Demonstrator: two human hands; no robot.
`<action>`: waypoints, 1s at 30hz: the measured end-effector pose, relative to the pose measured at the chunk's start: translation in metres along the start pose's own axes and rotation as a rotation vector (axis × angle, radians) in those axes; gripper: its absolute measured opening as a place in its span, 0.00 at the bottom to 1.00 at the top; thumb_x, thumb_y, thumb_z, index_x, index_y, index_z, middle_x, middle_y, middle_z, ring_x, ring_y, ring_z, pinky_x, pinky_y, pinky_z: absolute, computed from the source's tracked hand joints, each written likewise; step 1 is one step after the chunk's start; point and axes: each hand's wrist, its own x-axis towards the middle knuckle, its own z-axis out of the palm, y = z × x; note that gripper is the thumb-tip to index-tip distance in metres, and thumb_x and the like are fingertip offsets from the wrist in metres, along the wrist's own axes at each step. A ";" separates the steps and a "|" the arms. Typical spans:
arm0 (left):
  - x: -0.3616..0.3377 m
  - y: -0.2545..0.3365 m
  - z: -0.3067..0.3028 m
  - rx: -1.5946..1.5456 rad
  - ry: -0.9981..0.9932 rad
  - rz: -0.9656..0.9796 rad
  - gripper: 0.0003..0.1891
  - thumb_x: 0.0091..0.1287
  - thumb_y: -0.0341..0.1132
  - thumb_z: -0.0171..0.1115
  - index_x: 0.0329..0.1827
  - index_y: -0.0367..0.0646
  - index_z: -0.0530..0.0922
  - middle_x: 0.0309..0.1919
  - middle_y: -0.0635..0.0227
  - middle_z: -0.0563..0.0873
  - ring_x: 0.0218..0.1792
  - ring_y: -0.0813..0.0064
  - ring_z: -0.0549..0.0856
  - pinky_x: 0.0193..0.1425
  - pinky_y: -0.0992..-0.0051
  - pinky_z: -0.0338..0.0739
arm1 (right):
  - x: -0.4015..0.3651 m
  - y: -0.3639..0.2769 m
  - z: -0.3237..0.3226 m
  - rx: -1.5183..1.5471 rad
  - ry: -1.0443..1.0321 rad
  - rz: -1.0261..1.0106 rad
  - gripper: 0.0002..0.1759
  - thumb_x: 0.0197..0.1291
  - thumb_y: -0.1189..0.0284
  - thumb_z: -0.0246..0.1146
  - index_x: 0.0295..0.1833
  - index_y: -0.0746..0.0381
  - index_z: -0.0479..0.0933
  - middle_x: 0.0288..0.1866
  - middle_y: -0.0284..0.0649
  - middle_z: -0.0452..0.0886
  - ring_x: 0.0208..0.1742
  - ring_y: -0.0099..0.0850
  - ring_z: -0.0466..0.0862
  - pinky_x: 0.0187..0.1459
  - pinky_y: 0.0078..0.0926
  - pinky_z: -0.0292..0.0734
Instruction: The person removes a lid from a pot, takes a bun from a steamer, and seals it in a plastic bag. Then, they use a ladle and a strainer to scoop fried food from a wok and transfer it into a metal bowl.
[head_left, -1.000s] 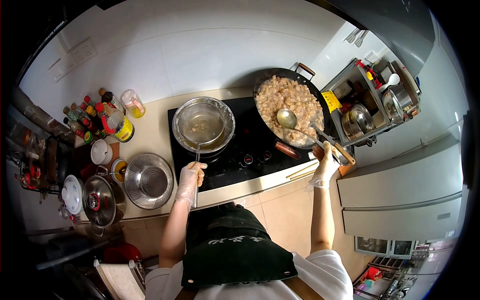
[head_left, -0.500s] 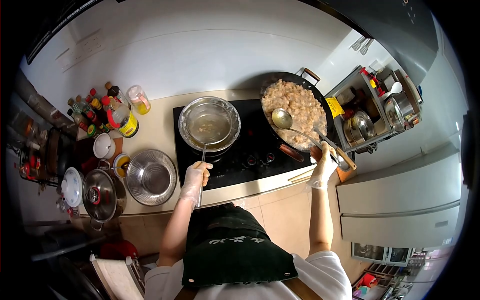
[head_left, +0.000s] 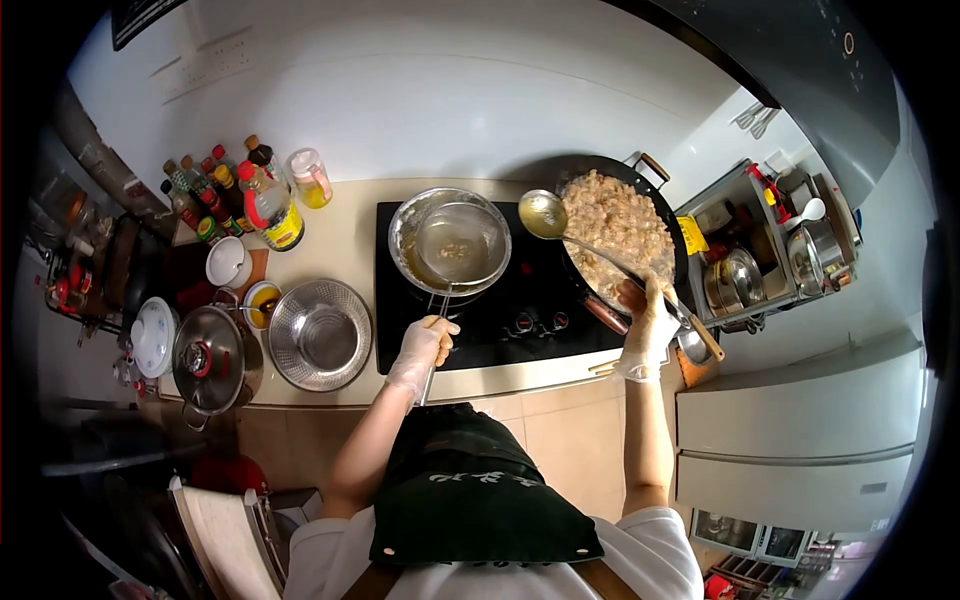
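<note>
My left hand (head_left: 424,352), in a clear plastic glove, is closed on the handle of a fine-mesh strainer (head_left: 455,222). Small bits lie in the strainer, which is over a metal pot (head_left: 402,258) on the stove. Gloved as well, my right hand (head_left: 648,328) grips a long-handled metal ladle (head_left: 543,214). Yellowish liquid shows in the ladle's bowl, which hangs just past the left rim of a wide black wok (head_left: 672,200). Pale browned pieces of food (head_left: 618,222) fill the wok. A wooden-handled utensil (head_left: 708,338) lies across its rim beside my right hand.
On the counter at left stand a perforated metal basket (head_left: 320,335), a lidded pot (head_left: 208,360), a white bowl (head_left: 228,262) and several sauce bottles (head_left: 270,205). A rack of cookware (head_left: 745,255) stands right of the wok. The black cooktop (head_left: 530,345) runs underneath.
The ladle has moved left, from over the food to outside the wok's rim, toward the strainer. The strainer has shifted slightly right over its pot. The camera view has shifted too.
</note>
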 end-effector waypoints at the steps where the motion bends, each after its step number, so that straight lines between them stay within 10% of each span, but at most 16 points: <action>1: 0.000 0.000 0.001 0.009 0.005 -0.007 0.10 0.69 0.30 0.50 0.31 0.41 0.79 0.16 0.74 0.73 0.12 0.84 0.68 0.15 0.81 0.61 | -0.002 0.004 0.007 0.008 -0.044 -0.007 0.10 0.66 0.67 0.63 0.42 0.64 0.77 0.32 0.44 0.86 0.29 0.29 0.87 0.32 0.21 0.83; 9: -0.005 0.001 0.002 -0.014 0.020 -0.019 0.10 0.69 0.31 0.51 0.31 0.41 0.79 0.16 0.74 0.73 0.12 0.84 0.68 0.14 0.82 0.60 | -0.042 0.060 0.037 0.090 -0.168 0.253 0.10 0.68 0.72 0.60 0.47 0.69 0.77 0.33 0.46 0.85 0.28 0.32 0.87 0.29 0.21 0.84; 16: -0.007 0.001 -0.001 -0.009 0.031 0.006 0.10 0.69 0.30 0.51 0.30 0.40 0.78 0.17 0.73 0.73 0.12 0.84 0.67 0.13 0.82 0.59 | -0.065 0.067 0.043 -0.009 -0.379 0.067 0.10 0.67 0.71 0.63 0.45 0.68 0.77 0.36 0.42 0.85 0.36 0.28 0.87 0.40 0.22 0.83; 19: -0.007 0.001 -0.002 -0.021 0.027 0.018 0.10 0.69 0.30 0.51 0.30 0.40 0.78 0.17 0.73 0.73 0.12 0.84 0.67 0.13 0.82 0.60 | -0.070 0.067 0.038 -0.174 -0.511 -0.092 0.05 0.65 0.76 0.64 0.44 0.67 0.79 0.38 0.41 0.85 0.35 0.25 0.84 0.42 0.19 0.79; 23: -0.006 0.000 -0.002 -0.012 0.031 0.006 0.11 0.70 0.31 0.50 0.31 0.39 0.78 0.17 0.73 0.73 0.12 0.84 0.67 0.14 0.82 0.60 | -0.070 0.053 0.034 -0.600 -0.794 -0.816 0.06 0.59 0.79 0.65 0.42 0.65 0.80 0.34 0.40 0.84 0.29 0.25 0.83 0.34 0.21 0.77; 25: -0.005 0.000 -0.002 -0.008 0.027 0.004 0.11 0.70 0.31 0.50 0.31 0.39 0.78 0.17 0.73 0.73 0.12 0.84 0.67 0.14 0.82 0.60 | -0.067 0.041 0.038 -0.831 -1.089 0.286 0.10 0.57 0.73 0.65 0.45 0.60 0.79 0.37 0.41 0.82 0.23 0.33 0.80 0.27 0.24 0.76; 27: -0.004 0.000 -0.001 -0.011 0.027 -0.003 0.11 0.70 0.30 0.50 0.31 0.39 0.79 0.17 0.73 0.73 0.13 0.84 0.67 0.14 0.82 0.60 | -0.065 0.059 0.023 -0.917 -1.117 -1.195 0.12 0.54 0.76 0.65 0.45 0.59 0.78 0.35 0.40 0.82 0.26 0.33 0.81 0.27 0.24 0.77; 30: -0.004 0.003 0.000 -0.006 0.027 -0.007 0.11 0.69 0.30 0.50 0.31 0.39 0.79 0.17 0.73 0.73 0.13 0.84 0.67 0.14 0.82 0.61 | -0.066 0.069 0.018 -0.576 -0.846 -0.659 0.07 0.59 0.75 0.65 0.42 0.62 0.77 0.37 0.44 0.83 0.33 0.32 0.84 0.32 0.24 0.80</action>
